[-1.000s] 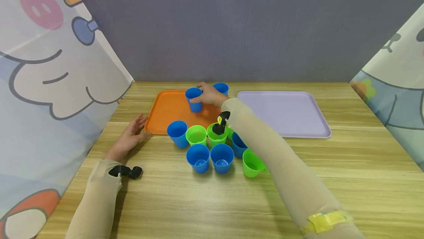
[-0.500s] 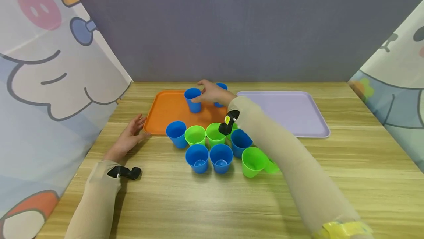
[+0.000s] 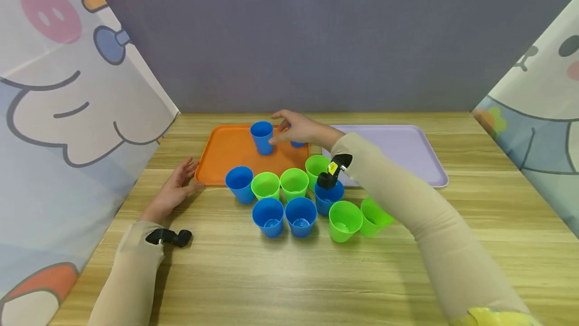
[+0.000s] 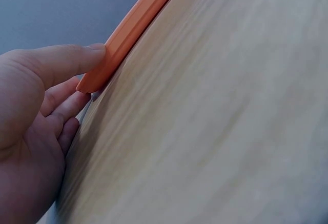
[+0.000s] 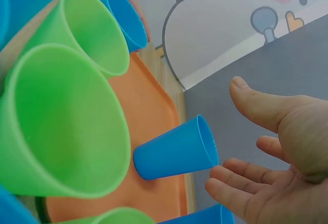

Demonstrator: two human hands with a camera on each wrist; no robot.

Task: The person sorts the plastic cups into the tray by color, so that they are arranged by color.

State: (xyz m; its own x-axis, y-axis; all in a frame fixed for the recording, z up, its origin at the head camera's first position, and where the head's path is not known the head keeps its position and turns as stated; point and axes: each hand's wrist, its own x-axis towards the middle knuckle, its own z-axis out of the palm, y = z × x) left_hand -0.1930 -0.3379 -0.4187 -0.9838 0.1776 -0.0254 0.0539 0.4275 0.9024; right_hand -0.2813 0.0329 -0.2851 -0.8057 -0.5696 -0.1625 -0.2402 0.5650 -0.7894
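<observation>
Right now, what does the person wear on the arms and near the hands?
Both arms are covered by long beige sleeves that end at the wrists. A small black device sits at the left wrist. The right wrist device is black with a yellow mark. Yellow tape wraps the right upper sleeve. The hands are bare.

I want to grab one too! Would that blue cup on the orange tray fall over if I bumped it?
Probably yes. The blue cup looks thin, plastic and empty, so likely light. It stands on its narrow base with the wide mouth up on the smooth tray, so a nudge near the rim may tip or slide it. It seems stiff, not fragile.
</observation>
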